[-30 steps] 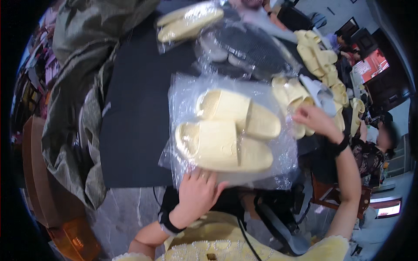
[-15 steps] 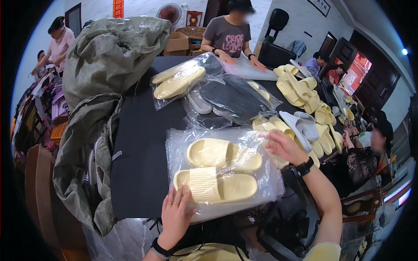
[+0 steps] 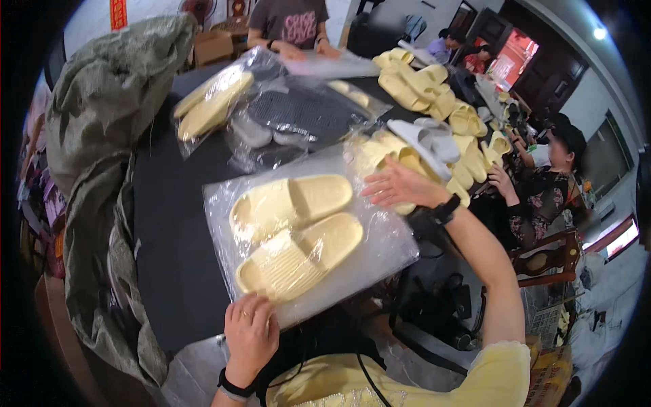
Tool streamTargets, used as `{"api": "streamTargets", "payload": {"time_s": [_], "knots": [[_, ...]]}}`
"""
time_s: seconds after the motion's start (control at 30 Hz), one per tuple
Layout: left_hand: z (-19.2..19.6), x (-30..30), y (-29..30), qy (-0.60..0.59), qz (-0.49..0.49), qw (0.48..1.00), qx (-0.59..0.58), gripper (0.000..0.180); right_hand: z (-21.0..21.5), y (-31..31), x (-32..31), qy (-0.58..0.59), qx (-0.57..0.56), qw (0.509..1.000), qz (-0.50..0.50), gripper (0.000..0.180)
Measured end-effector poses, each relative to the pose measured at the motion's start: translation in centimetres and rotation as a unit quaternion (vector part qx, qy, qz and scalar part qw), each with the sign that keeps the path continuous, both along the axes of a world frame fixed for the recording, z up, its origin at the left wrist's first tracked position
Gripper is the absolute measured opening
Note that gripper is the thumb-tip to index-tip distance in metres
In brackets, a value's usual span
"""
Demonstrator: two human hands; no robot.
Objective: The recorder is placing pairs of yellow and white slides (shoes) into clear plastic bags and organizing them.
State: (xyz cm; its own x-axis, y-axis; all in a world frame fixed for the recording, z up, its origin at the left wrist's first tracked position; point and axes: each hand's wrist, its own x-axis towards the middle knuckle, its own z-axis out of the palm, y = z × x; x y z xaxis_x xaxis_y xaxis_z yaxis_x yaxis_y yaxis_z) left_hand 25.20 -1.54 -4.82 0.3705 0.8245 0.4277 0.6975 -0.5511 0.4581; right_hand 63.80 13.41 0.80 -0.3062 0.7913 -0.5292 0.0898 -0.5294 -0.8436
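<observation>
A pair of pale yellow slippers [image 3: 298, 234] lies side by side in a clear plastic bag [image 3: 380, 251], on the dark table in front of me. At the bag's near left edge, my left hand [image 3: 249, 332] has its fingers curled closed on the plastic, close to the nearer slipper's toe end. My right hand [image 3: 407, 186] reaches over the bag's far right part with fingers stretched out and holding nothing. Beyond that hand lie loose yellow slippers [image 3: 400, 152] and a grey-white pair [image 3: 430, 139].
Bagged yellow slippers [image 3: 217, 105] and bagged dark slippers [image 3: 305, 112] lie farther back. A large woven sack [image 3: 108, 115] slumps on the left. More yellow slippers [image 3: 413, 85] are piled far right. One co-worker [image 3: 288, 24] stands across the table; another [image 3: 542, 190] sits at right.
The view has swung, and the bag now appears more tilted. My right hand has opened out flat from its bent pose. My left fingers have curled in at the bag's edge.
</observation>
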Motion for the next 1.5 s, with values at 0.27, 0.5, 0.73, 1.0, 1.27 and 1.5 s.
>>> {"api": "streamTargets", "payload": {"time_s": [0.27,0.5,0.73,1.0,1.27,1.5], "knots": [[-3.5,1.4,1.2,0.072,0.057,0.99,-0.109,0.08,0.6,-3.4,1.8,0.207,0.08,0.975,-0.025,0.037],[-3.4,1.3,0.5,0.111,0.112,0.982,-0.107,0.084,-3.5,-2.0,1.8,-0.291,0.364,0.883,-0.054,0.028],[-3.6,0.8,0.9,0.108,0.111,0.977,-0.146,0.084,-6.1,-1.9,4.7,-0.584,0.438,0.665,0.16,0.059],[-3.9,0.8,0.6,0.115,0.108,0.976,-0.153,0.086,-8.7,1.1,9.2,-0.64,0.362,0.666,0.128,0.053],[-4.2,1.0,0.8,0.078,0.12,0.98,-0.14,0.092,-5.9,3.1,9.1,-0.69,0.433,0.574,0.079,0.043],[-4.7,0.5,1.0,0.071,0.131,0.981,-0.121,0.096,-0.4,0.5,-2.0,-0.389,0.207,0.875,0.203,0.04]]}}
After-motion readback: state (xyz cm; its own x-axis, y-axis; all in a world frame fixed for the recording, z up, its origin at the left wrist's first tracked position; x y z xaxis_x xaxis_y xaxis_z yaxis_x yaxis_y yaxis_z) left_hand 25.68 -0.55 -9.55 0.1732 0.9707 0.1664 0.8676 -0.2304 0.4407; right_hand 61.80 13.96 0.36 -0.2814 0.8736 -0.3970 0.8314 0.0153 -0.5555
